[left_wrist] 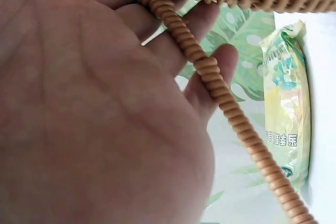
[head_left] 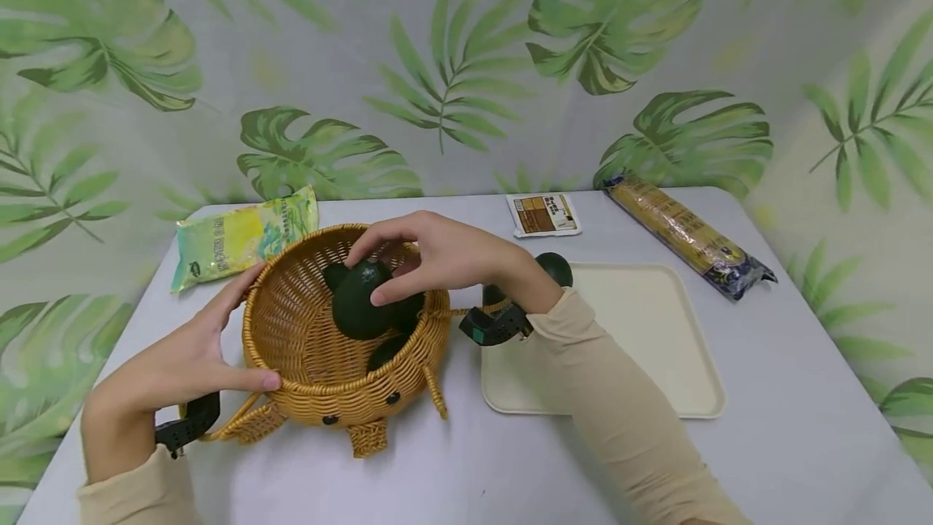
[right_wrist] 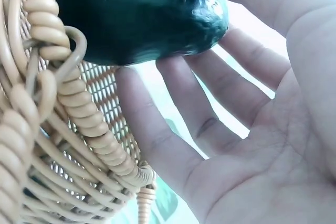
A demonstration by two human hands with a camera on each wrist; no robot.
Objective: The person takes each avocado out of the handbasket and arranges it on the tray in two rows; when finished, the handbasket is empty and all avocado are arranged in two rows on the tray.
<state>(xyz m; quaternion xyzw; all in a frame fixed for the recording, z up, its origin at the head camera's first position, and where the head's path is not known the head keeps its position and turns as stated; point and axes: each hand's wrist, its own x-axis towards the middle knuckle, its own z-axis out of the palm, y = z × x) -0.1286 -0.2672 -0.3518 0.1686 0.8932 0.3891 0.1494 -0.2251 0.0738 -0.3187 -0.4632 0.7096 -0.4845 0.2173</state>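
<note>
My right hand (head_left: 437, 253) holds a dark green avocado (head_left: 357, 302) inside the wicker basket (head_left: 291, 298), with the thumb and fingers around its upper part. More dark green avocados (head_left: 386, 352) show below and beside it in the basket. In the right wrist view, the fingertips touch the underside of the held avocado (right_wrist: 136, 19), close by the basket's rim. Against the basket's left side rests my left hand (head_left: 189, 347), thumb at the front rim and fingers stretched along the outside. Its fingers lie behind the wrapped basket handle (left_wrist: 231, 108) in the left wrist view.
A cream tray (head_left: 634, 339) lies to the right, with dark green avocados (head_left: 555, 268) at its near-left corner, partly behind my right wrist. Farther back are a green-yellow packet (head_left: 240, 237), a small brown-white packet (head_left: 543, 215) and a long noodle pack (head_left: 678, 233).
</note>
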